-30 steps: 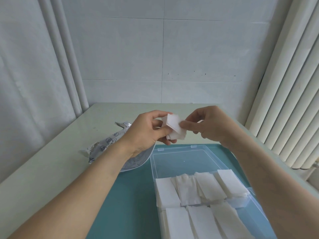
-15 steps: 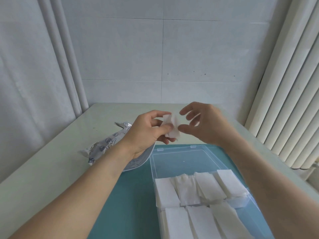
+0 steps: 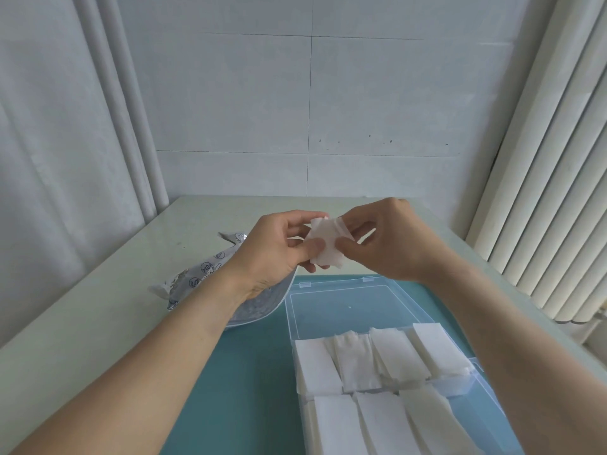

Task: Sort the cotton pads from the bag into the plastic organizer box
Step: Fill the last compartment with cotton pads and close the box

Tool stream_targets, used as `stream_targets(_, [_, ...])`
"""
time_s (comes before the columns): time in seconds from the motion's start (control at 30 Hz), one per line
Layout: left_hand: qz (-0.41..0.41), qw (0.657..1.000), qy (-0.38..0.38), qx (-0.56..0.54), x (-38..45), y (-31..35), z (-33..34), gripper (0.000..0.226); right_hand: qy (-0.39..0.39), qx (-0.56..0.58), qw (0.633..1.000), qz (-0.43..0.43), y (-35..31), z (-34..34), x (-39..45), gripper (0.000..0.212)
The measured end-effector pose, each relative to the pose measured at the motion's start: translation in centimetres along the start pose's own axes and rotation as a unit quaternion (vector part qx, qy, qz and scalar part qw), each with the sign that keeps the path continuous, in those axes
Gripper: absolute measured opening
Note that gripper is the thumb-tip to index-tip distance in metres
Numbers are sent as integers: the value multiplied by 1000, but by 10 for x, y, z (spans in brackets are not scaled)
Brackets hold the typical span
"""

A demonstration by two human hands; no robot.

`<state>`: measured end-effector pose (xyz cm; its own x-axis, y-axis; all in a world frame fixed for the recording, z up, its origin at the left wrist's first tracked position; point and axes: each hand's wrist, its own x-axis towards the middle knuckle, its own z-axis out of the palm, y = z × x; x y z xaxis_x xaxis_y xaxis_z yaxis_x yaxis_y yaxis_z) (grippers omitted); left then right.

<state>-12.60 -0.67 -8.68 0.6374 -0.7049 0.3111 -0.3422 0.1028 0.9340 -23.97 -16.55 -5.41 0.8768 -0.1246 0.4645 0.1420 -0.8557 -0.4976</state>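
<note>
Moved since half a second ago: your right hand (image 3: 391, 241), then spread open just beside the pads, has closed back in; thumb and forefinger now pinch the right edge of the cotton pads (image 3: 326, 246).
Unmoved: your left hand (image 3: 279, 251) keeps its place above the desk, thumb on the near face of the pads, fingers curled behind.
Left grip: closed on the cotton pads, thumb pressing from the front.
Right grip: closed on the same pads, a fingertip pinch at their edge.
Item held: small white stack, tilted, raised in the air between both hands, above the far rim of the organizer box (image 3: 331, 284); how many pads it counts cannot be told.
Organizer box: clear plastic, on a teal mat (image 3: 236, 372); far compartment bare, near compartments already filled with rows of white pads (image 3: 368, 362).
Bag (image 3: 200, 277): crumpled, printed, lying on the desk (image 3: 98, 316) left of the box, partly behind your left wrist; its contents are hidden.
Meaning for the task: you appear to be separating or squaring the stack before placing it. Judged stage: well along, with one compartment left to fill.
Next call: lower the pads flat into the bare far compartment.
Risk: thin pads may fan apart or slip from a fingertip pinch.
</note>
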Motion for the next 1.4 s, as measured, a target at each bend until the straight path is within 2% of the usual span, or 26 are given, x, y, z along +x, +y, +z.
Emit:
stream_targets(0.13, [12, 999, -9, 42, -1, 1, 0, 41, 2, 6, 1000, 13, -2, 4, 0, 9])
stream_targets(0.27, [5, 999, 12, 43, 0, 0, -1, 44, 65, -8, 996, 62, 4, -3, 2, 14])
stream_targets(0.3, [2, 999, 25, 44, 0, -1, -1, 45, 85, 22, 993, 80, 4, -5, 3, 14])
stream_targets(0.37, [-5, 998, 49, 44, 2, -4, -2, 47, 85, 193, 971, 116, 1, -11, 4, 11])
stream_targets(0.43, [-10, 997, 63, 37, 2, -4, -2, 45, 36, 366, 919, 142, -3, -16, 3, 6])
stream_targets(0.47, [-9, 997, 63, 34, 2, -4, -2, 41, 10, 395, 906, 151, -3, -17, 2, 7])
stream_targets(0.53, [-10, 998, 52, 15, 1, -1, -3, 29, -12, 387, 905, 174, -1, -12, 1, 13])
stream_targets(0.6, [-15, 999, 29, -22, 0, 2, -3, 22, 8, 354, 915, 193, 3, -4, 1, 20])
stream_targets(0.77, [-15, 994, -64, -90, -4, 7, -2, 30, 35, 316, 932, 175, 9, 2, 2, 23])
stream_targets(0.97, [-37, 991, -48, -121, -3, 7, -2, 25, 28, 346, 922, 171, 8, 6, 2, 17])
stream_targets(1.1, [-34, 995, -25, -91, -3, 9, 1, 20, 41, 353, 918, 175, 10, 10, 3, 23])
stream_targets(1.23, [-46, 993, -16, -110, -2, 8, 0, 21, 35, 365, 918, 154, 8, 12, 4, 23])
stream_targets(1.4, [-78, 981, -46, -173, -3, 8, -2, 26, 25, 296, 950, 93, 10, 9, 6, 27])
